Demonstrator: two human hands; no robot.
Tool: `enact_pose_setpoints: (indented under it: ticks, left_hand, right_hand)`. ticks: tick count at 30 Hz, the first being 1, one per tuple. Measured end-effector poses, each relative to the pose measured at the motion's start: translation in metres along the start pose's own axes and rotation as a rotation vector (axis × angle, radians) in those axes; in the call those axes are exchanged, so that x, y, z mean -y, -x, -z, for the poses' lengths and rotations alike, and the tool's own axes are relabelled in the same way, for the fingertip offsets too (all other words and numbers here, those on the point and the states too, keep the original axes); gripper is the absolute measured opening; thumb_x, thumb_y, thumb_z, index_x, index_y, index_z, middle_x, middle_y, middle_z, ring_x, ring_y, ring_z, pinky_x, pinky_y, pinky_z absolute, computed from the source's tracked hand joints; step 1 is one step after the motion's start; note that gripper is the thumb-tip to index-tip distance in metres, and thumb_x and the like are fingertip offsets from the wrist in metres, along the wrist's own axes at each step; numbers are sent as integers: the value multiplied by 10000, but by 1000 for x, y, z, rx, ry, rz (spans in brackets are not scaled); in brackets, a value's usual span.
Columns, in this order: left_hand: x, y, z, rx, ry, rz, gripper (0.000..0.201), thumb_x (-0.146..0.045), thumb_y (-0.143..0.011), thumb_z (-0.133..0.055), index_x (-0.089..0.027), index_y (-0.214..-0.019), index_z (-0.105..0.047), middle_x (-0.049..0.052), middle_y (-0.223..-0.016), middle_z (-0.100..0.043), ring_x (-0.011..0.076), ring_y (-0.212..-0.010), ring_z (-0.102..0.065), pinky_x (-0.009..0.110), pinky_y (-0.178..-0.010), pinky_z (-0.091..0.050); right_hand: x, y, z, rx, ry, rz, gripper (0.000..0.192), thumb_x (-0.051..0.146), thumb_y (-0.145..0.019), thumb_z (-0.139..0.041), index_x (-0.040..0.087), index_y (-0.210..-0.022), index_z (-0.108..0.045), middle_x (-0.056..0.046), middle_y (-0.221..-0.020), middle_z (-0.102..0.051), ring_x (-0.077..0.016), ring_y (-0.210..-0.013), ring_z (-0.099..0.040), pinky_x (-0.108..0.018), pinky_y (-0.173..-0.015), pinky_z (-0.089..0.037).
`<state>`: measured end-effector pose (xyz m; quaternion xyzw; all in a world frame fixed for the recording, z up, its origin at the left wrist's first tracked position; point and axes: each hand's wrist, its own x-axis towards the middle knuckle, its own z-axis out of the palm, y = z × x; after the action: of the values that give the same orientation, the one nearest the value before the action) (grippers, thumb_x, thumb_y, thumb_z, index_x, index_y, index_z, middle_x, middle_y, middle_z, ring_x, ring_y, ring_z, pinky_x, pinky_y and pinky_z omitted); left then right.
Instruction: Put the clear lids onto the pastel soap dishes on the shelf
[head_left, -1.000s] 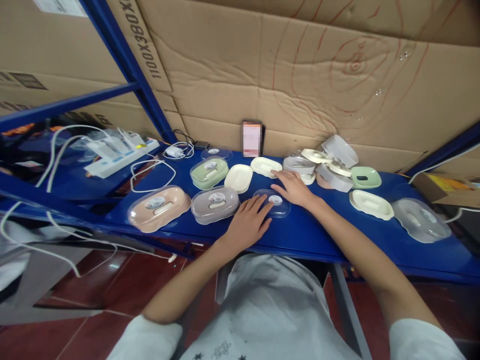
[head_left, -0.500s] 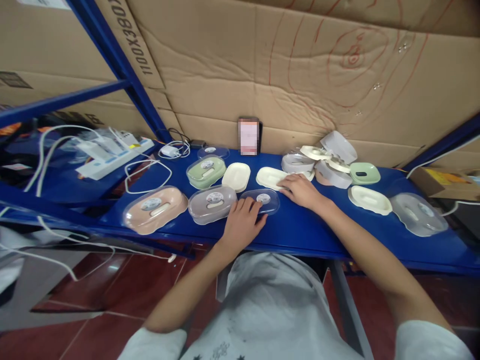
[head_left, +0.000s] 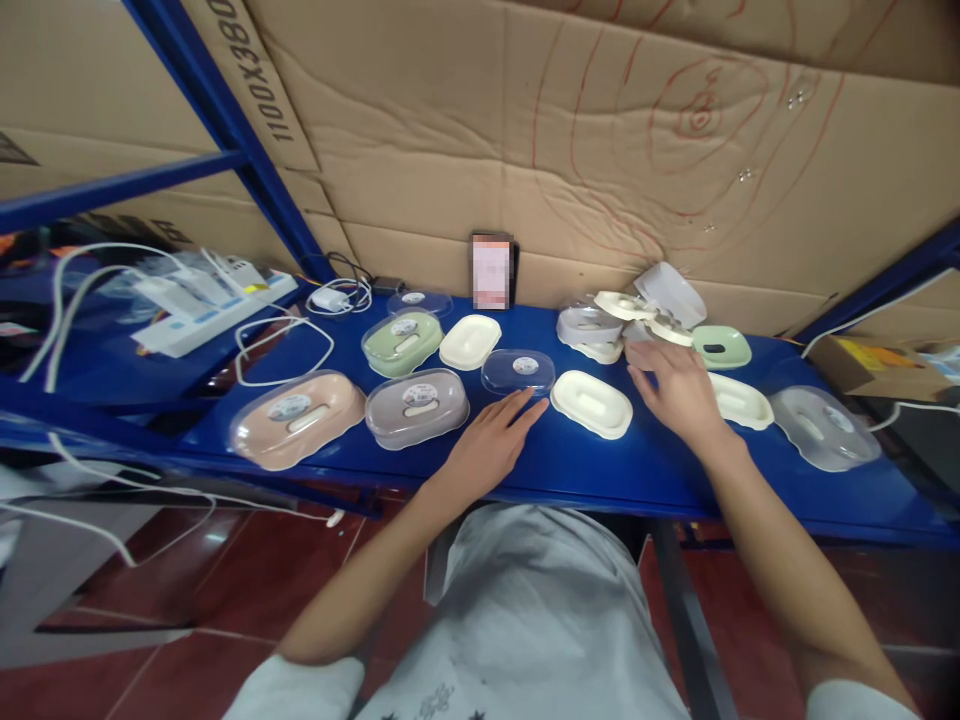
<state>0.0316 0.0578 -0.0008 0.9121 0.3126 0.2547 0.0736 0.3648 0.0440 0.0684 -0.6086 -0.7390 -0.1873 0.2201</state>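
On the blue metal shelf, both hands lie spread and empty, so the left hand could nudge the clear oval lid beyond its fingertips while the right hand bumps the cream oval plastic tray.

Even, soft indoor light — faint shadows, mild glare off the blue shelf, wide-angle bending at edges.

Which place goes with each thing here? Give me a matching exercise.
Things:
1. pink box
2. phone
3. green tray
4. clear lid

Places:
A. upright against the cardboard
B. just beyond the left hand's fingertips
C. leftmost of the boxes
D. beyond the right hand

Pairs: 1-C, 2-A, 3-D, 4-B
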Motion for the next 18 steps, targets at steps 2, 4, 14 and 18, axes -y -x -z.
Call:
enact_pose_setpoints:
  ticks: [2,4,14,18]
  left_hand:
    - [1,1,0,12,0,-6,557,-141,-1086,-422,-244,-1629,-489,129,-1690,-503,301,-1536,-531,528,-1242,-493]
    - [2,2,0,12,-5,10,511,-179,-1104,-429,-220,-1606,-518,139,-1683,-509,310,-1514,-553,529,-1241,-494]
    - [-16,-22,7,120,87,-70,591,-245,-1106,-472,-273,-1690,-388,126,-1766,-386,304,-1598,-445,515,-1261,-448]
    - [-18,-26,4,84,64,-11,629,-276,-1095,-512,-228,-1703,-354,159,-1770,-364,336,-1594,-442,524,-1273,-429]
  right_hand:
    - [-3,-9,-8,19,121,-79,473,345,-1062,-495,121,-1445,-657,-240,-1474,-677,-425,-1332,-632,-618,-1129,-432]
    - [-9,-14,-12,48,219,-221,468,344,-1027,-519,74,-1368,-692,-291,-1347,-726,-458,-1227,-674,-643,-1064,-451]
    - [8,43,12,50,-137,-21,413,497,-1078,-540,228,-1331,-725,-131,-1291,-792,-362,-1196,-724,-530,-1052,-489]
    - [40,57,2,142,-231,76,378,446,-1115,-518,256,-1394,-688,-120,-1398,-753,-329,-1290,-700,-526,-1085,-472]
